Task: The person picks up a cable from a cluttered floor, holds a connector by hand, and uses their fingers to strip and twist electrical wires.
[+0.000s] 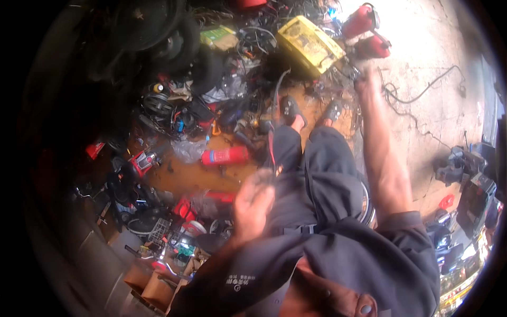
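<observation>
My left hand (254,203) is in front of my lap with its fingers curled around a thin red and black cable (272,148). The cable rises from the fingers and runs away toward the yellow box (311,45). Far to the right, my right arm reaches forward, and my right hand (368,80) is just right of the box, near dark wires on the floor. Blur and glare hide its fingers, so I cannot make out whether it holds anything. Two red cylinders (373,47) lie just beyond that hand.
A red cylinder (225,156) lies on the brown floor at left, among tangled wires, plastic bags and loose parts. Dark tyres (174,45) are at the far left. Cardboard boxes (156,288) stand at near left. A black cable (422,95) snakes over pale floor at right, beyond grey machine parts (465,166).
</observation>
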### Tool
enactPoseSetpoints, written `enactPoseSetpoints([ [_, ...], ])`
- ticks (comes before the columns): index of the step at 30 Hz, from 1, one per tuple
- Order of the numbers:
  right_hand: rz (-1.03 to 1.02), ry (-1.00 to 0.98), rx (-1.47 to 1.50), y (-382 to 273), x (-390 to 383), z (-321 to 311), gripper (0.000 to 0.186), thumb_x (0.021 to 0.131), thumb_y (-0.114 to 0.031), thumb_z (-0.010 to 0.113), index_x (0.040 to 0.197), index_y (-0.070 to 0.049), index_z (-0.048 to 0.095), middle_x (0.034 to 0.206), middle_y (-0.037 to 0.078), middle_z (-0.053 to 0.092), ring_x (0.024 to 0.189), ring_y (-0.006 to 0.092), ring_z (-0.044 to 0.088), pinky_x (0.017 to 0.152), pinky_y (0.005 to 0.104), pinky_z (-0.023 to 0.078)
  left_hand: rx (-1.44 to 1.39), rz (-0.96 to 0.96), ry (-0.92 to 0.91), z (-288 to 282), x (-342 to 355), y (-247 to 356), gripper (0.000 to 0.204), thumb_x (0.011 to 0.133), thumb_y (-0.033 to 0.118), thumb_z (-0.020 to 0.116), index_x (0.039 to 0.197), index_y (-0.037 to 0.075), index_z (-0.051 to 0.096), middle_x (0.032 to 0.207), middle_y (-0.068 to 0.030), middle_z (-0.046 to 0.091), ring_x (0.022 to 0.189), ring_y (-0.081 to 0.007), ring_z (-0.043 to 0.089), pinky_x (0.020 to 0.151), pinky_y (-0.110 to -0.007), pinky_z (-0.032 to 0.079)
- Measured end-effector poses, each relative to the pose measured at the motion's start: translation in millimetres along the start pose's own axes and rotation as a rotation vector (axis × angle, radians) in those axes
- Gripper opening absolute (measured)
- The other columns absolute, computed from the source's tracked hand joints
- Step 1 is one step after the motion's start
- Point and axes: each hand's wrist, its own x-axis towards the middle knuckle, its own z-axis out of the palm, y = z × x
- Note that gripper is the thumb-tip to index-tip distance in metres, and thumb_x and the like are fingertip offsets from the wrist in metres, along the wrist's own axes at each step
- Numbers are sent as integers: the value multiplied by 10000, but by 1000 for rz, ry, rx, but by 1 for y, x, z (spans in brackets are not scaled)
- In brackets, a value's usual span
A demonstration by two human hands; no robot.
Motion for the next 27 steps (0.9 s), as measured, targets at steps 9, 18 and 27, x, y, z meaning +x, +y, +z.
enactPoseSetpoints([
  [9,-510,-470,-1336,75,-66,-26,305,864,-242,553,1037,5,601,847,188,642,766,225,626,666,343,491,-149,186,-11,-24,86,-23,135,896,115,523,1019,59,519,758,4,538,588,-45,453,508,-180,374],
  [18,-352,-548,-1452,82,-140,-90,260,841,-150,529,1045,6,571,922,226,627,925,351,602,769,396,469,828,679,-425,56,152,-51,156,883,95,503,1032,61,532,883,-35,598,673,-67,530,592,-221,438],
  [27,-175,-621,-1054,32,-167,-123,231,800,-115,533,996,-2,578,735,77,580,686,213,553,648,337,458,672,58,-411,73,175,-61,138,881,108,518,1002,51,551,792,-37,621,641,-98,567,557,-255,474],
])
